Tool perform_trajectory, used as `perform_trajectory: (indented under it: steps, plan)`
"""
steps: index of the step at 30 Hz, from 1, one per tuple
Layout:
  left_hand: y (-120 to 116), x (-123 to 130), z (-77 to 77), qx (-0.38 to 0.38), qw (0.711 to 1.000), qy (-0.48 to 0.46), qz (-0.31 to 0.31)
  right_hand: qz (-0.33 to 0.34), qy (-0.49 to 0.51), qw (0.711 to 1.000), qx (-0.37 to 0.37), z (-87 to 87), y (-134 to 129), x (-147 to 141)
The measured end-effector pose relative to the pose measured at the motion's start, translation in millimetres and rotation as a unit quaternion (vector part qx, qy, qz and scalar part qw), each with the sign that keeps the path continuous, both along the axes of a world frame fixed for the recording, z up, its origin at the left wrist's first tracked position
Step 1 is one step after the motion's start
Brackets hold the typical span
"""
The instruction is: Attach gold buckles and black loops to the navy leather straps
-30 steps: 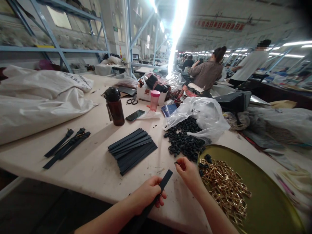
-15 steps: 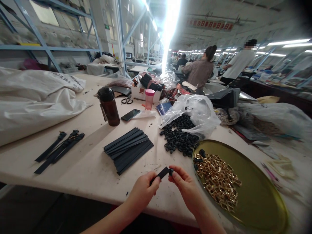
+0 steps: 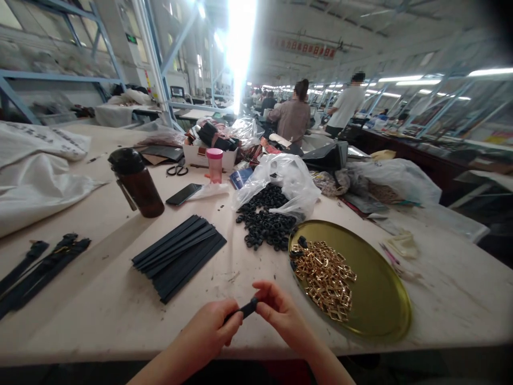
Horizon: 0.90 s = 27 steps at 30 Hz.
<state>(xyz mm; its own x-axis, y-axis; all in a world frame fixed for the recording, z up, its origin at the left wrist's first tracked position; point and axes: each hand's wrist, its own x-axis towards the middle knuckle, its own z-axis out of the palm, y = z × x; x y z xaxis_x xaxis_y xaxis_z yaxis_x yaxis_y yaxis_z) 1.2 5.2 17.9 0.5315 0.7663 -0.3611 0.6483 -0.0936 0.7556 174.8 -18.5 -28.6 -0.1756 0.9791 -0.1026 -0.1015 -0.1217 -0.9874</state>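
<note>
1. Left grip (image 3: 214, 325) pinches a dark strap (image 3: 245, 310), pointing toward the right grip (image 3: 280, 316).
2. That right grip touches a black loop (image 3: 254, 302) at the strap's tip; whether it pinches, I cannot tell.
3. Gold buckles (image 3: 326, 279) lie right of it.

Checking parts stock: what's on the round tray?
The tray holds a heap of gold buckles, with some black pieces at its upper left edge. Lower layers are covered, so unseen.

Single head-worn view, facing forward and down, close above worktable (image 3: 104, 315)
</note>
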Motion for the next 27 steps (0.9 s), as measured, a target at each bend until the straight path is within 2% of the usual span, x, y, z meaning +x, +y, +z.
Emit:
perform_trajectory:
  steps: [3,6,8,12,14,15,16,17,19,20,21,22,25,27]
  plan:
    - [-1.9,4.3,-3.9,-0.006,1.000,-0.018,0.006,0.007,0.035,0.999,-0.012,0.8,-2.1,-3.6]
    - [-4.9,4.4,-9.1,-0.102,0.992,-0.072,0.008,-0.039,0.045,0.998,-0.015,-3.5,-5.5,-7.3]
    - [-6.9,3.7,-13.1,-0.137,0.986,-0.097,0.016,-0.076,0.035,0.996,-0.014,-8.2,-8.8,-11.9]
    - [-6.8,4.3,-22.1,-0.099,0.985,-0.135,0.039,-0.077,0.023,0.997,-0.017,-12.5,-12.9,-12.1]
    - [-4.1,4.4,-25.1,-0.083,0.986,-0.141,0.044,-0.082,-0.053,0.995,0.012,-7.7,-10.5,4.4]
    - [-2.5,4.3,-25.9,-0.076,0.986,-0.138,0.049,-0.097,-0.129,0.986,0.038,-3.9,-7.8,17.2]
    - [-1.0,4.3,-26.4,-0.069,0.987,-0.134,0.059,-0.121,-0.241,0.961,0.058,0.3,-4.0,32.0]
    - [0.1,4.7,-26.8,-0.064,0.987,-0.129,0.070,-0.140,-0.366,0.916,0.082,4.1,0.6,47.3]
    - [1.0,7.3,-27.7,-0.062,0.986,-0.125,0.091,-0.134,-0.587,0.793,0.098,8.4,11.6,74.5]
    - [0.6,9.4,-28.3,-0.061,0.985,-0.126,0.097,-0.130,-0.617,0.770,0.096,8.5,17.2,84.6]
    - [-0.3,11.7,-29.1,-0.061,0.985,-0.129,0.102,-0.122,-0.642,0.751,0.094,7.4,22.5,92.0]
    - [-1.4,13.8,-29.9,-0.062,0.984,-0.132,0.105,-0.114,-0.651,0.745,0.092,5.6,27.0,96.8]
    - [-4.8,16.3,-32.0,-0.067,0.982,-0.138,0.107,-0.096,-0.657,0.741,0.101,2.7,34.0,100.9]
    - [-5.5,14.5,-31.3,-0.064,0.983,-0.140,0.101,-0.088,-0.660,0.738,0.113,6.8,32.3,98.8]
